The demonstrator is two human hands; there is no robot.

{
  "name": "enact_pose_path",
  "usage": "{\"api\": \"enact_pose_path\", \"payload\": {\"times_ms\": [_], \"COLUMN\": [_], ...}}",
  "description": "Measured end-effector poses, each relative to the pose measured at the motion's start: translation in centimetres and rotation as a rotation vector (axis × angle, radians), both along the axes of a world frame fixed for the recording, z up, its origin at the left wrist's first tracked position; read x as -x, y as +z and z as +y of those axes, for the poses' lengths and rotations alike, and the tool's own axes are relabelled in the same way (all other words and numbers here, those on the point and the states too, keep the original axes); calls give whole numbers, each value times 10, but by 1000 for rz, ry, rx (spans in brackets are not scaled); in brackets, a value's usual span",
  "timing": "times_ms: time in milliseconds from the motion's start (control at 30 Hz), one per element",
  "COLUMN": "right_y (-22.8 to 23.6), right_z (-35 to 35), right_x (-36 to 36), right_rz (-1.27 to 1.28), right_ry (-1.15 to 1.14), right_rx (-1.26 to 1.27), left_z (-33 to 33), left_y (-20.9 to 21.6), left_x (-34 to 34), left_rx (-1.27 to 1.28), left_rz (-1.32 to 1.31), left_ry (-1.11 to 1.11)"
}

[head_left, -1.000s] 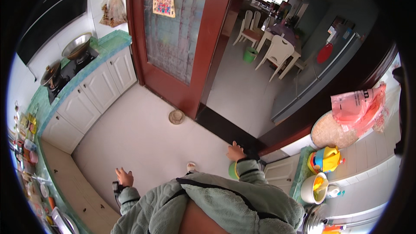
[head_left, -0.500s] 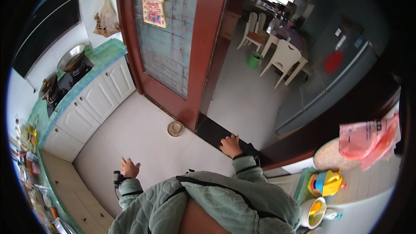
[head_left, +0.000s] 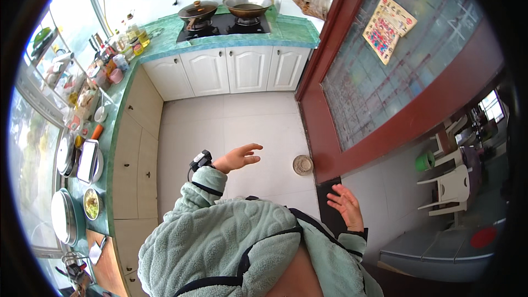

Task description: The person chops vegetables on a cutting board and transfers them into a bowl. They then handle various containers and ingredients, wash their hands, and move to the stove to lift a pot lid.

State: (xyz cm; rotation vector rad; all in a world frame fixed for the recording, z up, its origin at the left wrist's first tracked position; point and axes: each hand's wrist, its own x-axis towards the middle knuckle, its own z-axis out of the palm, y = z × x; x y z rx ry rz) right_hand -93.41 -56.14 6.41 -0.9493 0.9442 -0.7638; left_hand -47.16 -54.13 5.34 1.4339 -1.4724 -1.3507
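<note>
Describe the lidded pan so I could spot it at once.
On the far stretch of green counter sits a black stove. The lidded pan stands on its left side. A knobbed lid sets it apart from the open pan to its right.

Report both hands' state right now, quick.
Left hand: open, fingers spread, holding nothing, in the air above the floor.
Right hand: open, fingers extended, holding nothing.

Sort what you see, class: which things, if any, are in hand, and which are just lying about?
In hand: none; left hand and right hand are empty.
Lying about: round brown object, lidded pan, open wok, wooden board, green bin.
</note>
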Motion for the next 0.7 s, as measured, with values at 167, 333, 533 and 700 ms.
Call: {"api": "enact_pose_path", "payload": {"times_ms": [167, 333, 533, 700], "right_y": [-98, -105, -100, -112], "right_z": [-17, -69, -84, -74], "right_x": [-23, -63, -104, -101], "right_rz": [1658, 527, 778, 780], "right_ry": [280, 127, 312, 397], "right_rx": [590, 141, 470, 469], "left_z": [21, 41, 37, 38], "left_y": [-42, -80, -82, -81], "left_x": [-44, -93, -85, -66], "left_rx": [-159, -90, -116, -165], "left_rz": [-496, -255, -300, -183], "left_ry": [297, 591, 583, 461]}}
